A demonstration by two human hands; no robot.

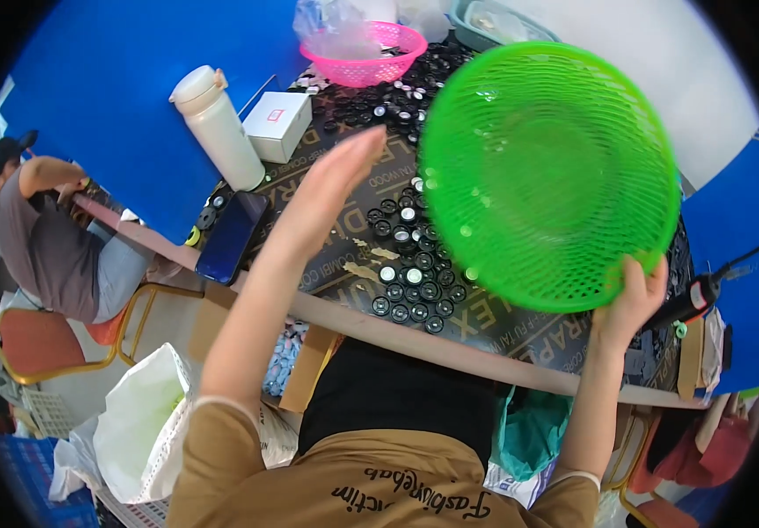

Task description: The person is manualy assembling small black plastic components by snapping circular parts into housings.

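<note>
A round bright green plastic basket (pixel 555 176) with slotted sides is tilted up above the right part of the table. My right hand (pixel 633 295) grips its near right rim, thumb and fingers closed on the edge. My left hand (pixel 340 180) is raised over the table, seen from its side, with the fingers stretched out and nothing in them. Between the hands lie small round black pieces (pixel 419 286), a few with white centres. More black and white pieces (pixel 388 101) are heaped toward the back, partly hidden behind the basket.
A pink basket (pixel 366 66) holding clear plastic stands at the back. To the left are a white flask (pixel 218 132), a white box (pixel 279 126) and a dark phone (pixel 232 238). A black handheld tool (pixel 692 301) is at the right. A person (pixel 54 229) sits far left.
</note>
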